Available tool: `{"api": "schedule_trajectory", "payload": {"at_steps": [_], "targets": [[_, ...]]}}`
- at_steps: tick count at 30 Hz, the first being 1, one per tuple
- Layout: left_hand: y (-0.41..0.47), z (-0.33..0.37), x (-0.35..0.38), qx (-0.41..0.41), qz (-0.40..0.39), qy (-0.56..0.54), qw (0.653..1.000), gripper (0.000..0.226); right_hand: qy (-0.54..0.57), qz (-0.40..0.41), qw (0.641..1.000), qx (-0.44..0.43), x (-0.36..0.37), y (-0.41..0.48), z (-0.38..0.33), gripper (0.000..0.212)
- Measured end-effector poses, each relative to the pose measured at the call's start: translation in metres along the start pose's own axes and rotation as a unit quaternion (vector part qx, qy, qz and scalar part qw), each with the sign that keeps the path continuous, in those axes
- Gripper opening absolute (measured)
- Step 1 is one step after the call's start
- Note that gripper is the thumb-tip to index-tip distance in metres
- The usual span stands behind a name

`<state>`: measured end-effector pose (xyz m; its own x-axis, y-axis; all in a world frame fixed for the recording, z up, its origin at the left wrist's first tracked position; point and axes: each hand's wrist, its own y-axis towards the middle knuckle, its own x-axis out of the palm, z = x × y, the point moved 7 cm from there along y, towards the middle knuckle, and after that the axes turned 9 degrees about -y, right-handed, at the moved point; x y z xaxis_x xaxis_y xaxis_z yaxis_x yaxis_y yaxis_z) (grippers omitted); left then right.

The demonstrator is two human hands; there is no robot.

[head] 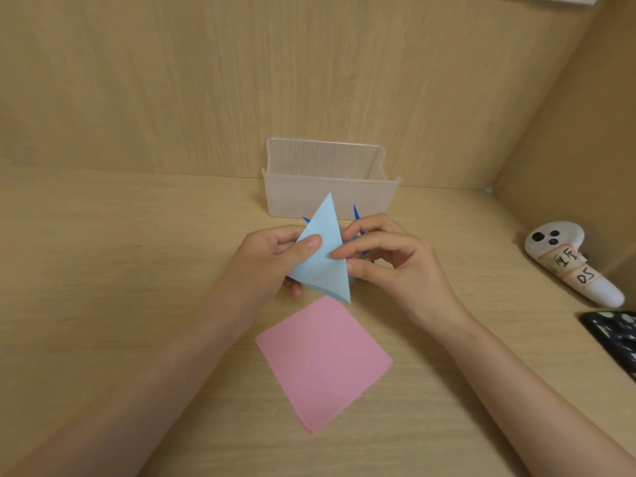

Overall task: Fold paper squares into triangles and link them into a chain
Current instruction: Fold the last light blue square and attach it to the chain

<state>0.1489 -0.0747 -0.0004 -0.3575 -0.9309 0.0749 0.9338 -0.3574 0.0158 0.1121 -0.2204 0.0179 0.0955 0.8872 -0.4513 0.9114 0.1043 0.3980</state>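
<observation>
We see the left hand (275, 256) pinching a light blue triangle (323, 266) of folded paper, thumb pressed on its front face and the curled fingers behind it; the right hand (389, 259) pinches the same triangle at its right edge between thumb and forefinger, the other fingers loosely curled; the triangle is held above the desk (137, 270), one point up and one point down. Behind the hands we make out thin tips of dark blue paper (356, 213); whether the right hand grips it too, we cannot tell. Just below the triangle a pink square (323, 363) lies flat on the desk, turned cornerwise. Beyond the hands a translucent plastic box (330, 187) stands against the wooden back wall (241, 80); at the right, near the side wall, lie a white controller (568, 259) with a handwritten label and, nearer to us, a dark patterned object (616, 335) cut off by the frame's edge.
</observation>
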Motion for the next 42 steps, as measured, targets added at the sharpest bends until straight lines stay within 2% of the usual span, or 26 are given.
{"api": "schedule_trajectory", "payload": {"at_steps": [6, 11, 13, 18, 22, 24, 27, 30, 33, 42], "targets": [[-0.002, -0.001, 0.003, -0.022, -0.017, -0.049, 0.998, 0.019, 0.028, -0.018, 0.999, -0.007, 0.001, 0.000, 0.002, 0.016], [-0.007, 0.003, 0.013, -0.040, -0.056, -0.109, 0.992, 0.015, 0.137, 0.029, 0.989, 0.057, -0.001, 0.001, 0.013, 0.007], [-0.007, 0.003, 0.016, -0.042, -0.059, -0.120, 0.990, 0.017, 0.174, 0.031, 0.981, 0.081, 0.000, 0.000, 0.014, 0.010], [-0.006, 0.002, 0.019, -0.023, -0.065, -0.071, 0.995, 0.019, 0.192, 0.046, 0.971, 0.136, 0.000, -0.002, 0.017, 0.016], [-0.003, 0.004, 0.009, 0.021, 0.008, -0.024, 0.999, 0.024, 0.171, 0.051, 0.972, 0.156, -0.001, -0.001, 0.020, 0.010], [-0.002, 0.008, 0.003, 0.043, 0.040, -0.043, 0.997, 0.025, 0.164, 0.048, 0.972, 0.161, 0.000, -0.001, 0.020, 0.002], [-0.002, 0.013, 0.000, 0.056, 0.056, -0.088, 0.993, 0.018, 0.160, 0.044, 0.972, 0.166, 0.001, -0.002, 0.019, 0.004], [-0.003, 0.012, -0.002, 0.067, 0.079, -0.085, 0.991, 0.015, 0.162, 0.034, 0.972, 0.167, 0.005, -0.003, 0.018, 0.003], [-0.005, 0.011, -0.002, 0.078, 0.090, -0.078, 0.990, 0.026, 0.156, 0.032, 0.974, 0.160, 0.005, -0.004, 0.017, 0.003], [-0.006, 0.012, 0.000, 0.092, 0.084, -0.080, 0.989, 0.025, 0.192, 0.051, 0.968, 0.152, 0.004, -0.002, 0.014, 0.019]]}}
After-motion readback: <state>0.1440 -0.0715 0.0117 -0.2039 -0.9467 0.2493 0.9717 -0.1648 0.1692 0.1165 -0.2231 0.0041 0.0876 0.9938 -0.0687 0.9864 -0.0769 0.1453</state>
